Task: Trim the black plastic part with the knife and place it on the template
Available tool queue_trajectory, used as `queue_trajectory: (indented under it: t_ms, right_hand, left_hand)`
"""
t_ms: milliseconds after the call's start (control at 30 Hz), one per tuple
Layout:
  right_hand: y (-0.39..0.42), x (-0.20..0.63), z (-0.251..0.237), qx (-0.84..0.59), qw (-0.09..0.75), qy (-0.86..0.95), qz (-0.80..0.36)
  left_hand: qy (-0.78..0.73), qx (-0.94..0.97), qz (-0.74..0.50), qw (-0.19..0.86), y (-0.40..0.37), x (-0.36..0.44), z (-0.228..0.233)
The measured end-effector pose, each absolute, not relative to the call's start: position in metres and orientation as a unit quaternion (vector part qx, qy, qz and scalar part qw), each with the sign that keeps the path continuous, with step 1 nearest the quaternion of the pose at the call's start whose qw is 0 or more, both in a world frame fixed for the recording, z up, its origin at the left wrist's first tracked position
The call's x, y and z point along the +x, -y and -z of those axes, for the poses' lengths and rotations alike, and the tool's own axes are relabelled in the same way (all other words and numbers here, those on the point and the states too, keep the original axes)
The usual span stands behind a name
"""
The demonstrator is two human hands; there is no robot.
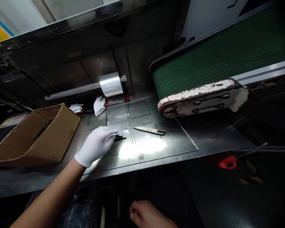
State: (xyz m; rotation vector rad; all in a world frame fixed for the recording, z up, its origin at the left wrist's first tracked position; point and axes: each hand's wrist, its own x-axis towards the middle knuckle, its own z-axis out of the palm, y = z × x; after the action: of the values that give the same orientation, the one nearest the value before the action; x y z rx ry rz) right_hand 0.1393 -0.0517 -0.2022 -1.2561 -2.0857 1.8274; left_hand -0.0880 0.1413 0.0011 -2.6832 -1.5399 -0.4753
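My left hand (96, 145), in a white glove, pinches a small glossy black plastic piece (120, 137) between thumb and fingers, just over the metal worktop. Under it lies a clear sheet (180, 144) marked with several dark rounded rectangles. A utility knife (149, 129) marked A06 rests on that sheet, right of the gloved hand and apart from it. Low in the view, in front of the bench edge, my bare right hand (150, 215) has its fingers curled in, and nothing shows in them.
An open cardboard box (68, 133) with dark parts inside stands at the left. Behind the sheet, a roll of clear film (111, 84) hangs on a white rod, near a crumpled white glove (99, 106). A green conveyor belt (204, 66) juts over the worktop at right.
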Motion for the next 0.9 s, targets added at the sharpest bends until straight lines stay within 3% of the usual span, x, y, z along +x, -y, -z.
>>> queue_trajectory:
  t_ms: [167, 400, 700, 900]
  right_hand:
    - [0.048, 0.142, 0.195, -0.414, 0.028, 0.679, -0.606]
    - [0.045, 0.146, 0.183, -0.424, 0.032, 0.666, -0.613]
    - [0.048, 0.138, 0.186, -0.433, 0.014, 0.664, -0.609]
    - [0.033, 0.15, 0.147, -0.417, 0.029, 0.684, -0.598]
  left_hand:
    - [0.47, -0.879, 0.068, 0.031, -0.145, -0.07, 0.015]
    - [0.475, -0.875, 0.065, 0.069, -0.133, -0.067, 0.02]
    - [0.464, -0.877, 0.128, -0.002, -0.064, -0.073, 0.033]
    - [0.457, -0.851, 0.254, -0.054, -0.044, -0.082, 0.046]
